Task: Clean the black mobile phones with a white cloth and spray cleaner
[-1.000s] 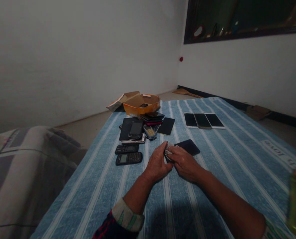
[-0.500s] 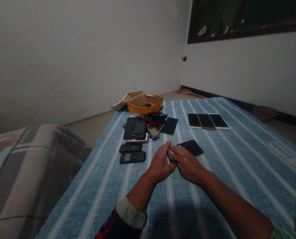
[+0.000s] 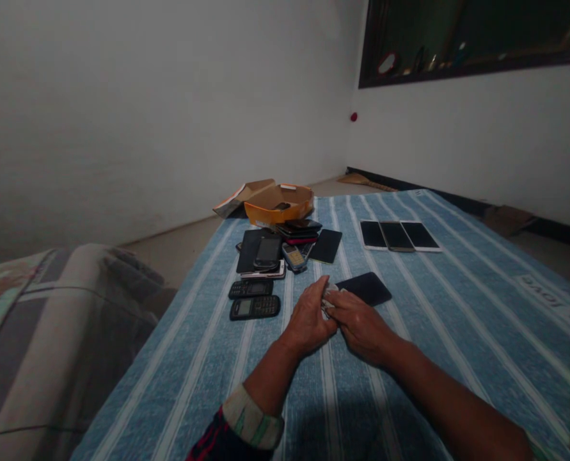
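Note:
My left hand (image 3: 309, 317) and my right hand (image 3: 359, 323) meet over the middle of the blue striped cloth. Between them shows a crumpled whitish cloth (image 3: 330, 296), pressed under the fingers of my right hand. My left hand curls around the other side, its thumb low and its fingers up. Whatever it grips is mostly covered by both hands. Just beyond my right hand lies a dark smartphone (image 3: 368, 288), face flat, its near left end partly hidden. To the left, two black keypad phones (image 3: 254, 307) lie one behind the other.
Several phones in a pile (image 3: 268, 250) lie farther back, before an open orange box (image 3: 277, 208) with its lid flap leaning left. Three smartphones (image 3: 397, 235) sit side by side at the right. A covered, draped shape (image 3: 73, 333) stands left of the striped cloth (image 3: 193, 358).
The whitish cloth shows more between my hands, and my right hand has shifted slightly against my left. The phones lie as before; the view has tilted a little.

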`<state>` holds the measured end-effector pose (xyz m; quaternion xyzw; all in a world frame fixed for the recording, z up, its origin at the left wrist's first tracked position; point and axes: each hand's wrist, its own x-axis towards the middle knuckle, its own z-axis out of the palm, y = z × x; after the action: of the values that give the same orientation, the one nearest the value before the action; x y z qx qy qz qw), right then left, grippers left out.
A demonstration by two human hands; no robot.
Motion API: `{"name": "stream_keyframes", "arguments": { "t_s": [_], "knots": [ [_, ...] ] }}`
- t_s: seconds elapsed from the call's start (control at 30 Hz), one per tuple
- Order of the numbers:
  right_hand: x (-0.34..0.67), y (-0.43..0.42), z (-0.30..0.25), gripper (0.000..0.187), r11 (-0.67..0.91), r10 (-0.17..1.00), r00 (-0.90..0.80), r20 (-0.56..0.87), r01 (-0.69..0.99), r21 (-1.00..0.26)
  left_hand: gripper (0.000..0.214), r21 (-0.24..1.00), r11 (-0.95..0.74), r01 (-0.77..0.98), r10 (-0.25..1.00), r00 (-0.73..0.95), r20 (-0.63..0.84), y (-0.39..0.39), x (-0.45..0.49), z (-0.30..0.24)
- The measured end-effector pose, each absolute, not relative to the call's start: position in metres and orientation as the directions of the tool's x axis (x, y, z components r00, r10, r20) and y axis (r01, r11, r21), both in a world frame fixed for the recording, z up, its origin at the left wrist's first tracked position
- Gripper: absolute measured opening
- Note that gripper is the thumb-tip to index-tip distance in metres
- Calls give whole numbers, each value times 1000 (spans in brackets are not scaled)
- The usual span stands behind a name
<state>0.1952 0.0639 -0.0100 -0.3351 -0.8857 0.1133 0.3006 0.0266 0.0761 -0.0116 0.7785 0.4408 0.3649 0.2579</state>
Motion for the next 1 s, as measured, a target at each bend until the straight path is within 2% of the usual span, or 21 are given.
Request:
{"name": "stream_keyframes", "arguments": {
  "t_s": [0.57, 0.8, 1.0],
  "knots": [
    [183, 73, -5, 28, 687, 726, -543, 421, 596, -415, 80, 706, -482, 519, 873, 348, 341, 78, 28, -10],
    [179, 77, -7, 29, 667, 743, -528, 411, 634, -391, 77, 689, -482, 542, 874, 350, 336, 80, 26, -12],
    [187, 82, -9, 39, 634, 767, -482, 424, 675, -378, 77, 693, -473, 544, 881, 325, 345, 79, 27, -10]
  ]
}}
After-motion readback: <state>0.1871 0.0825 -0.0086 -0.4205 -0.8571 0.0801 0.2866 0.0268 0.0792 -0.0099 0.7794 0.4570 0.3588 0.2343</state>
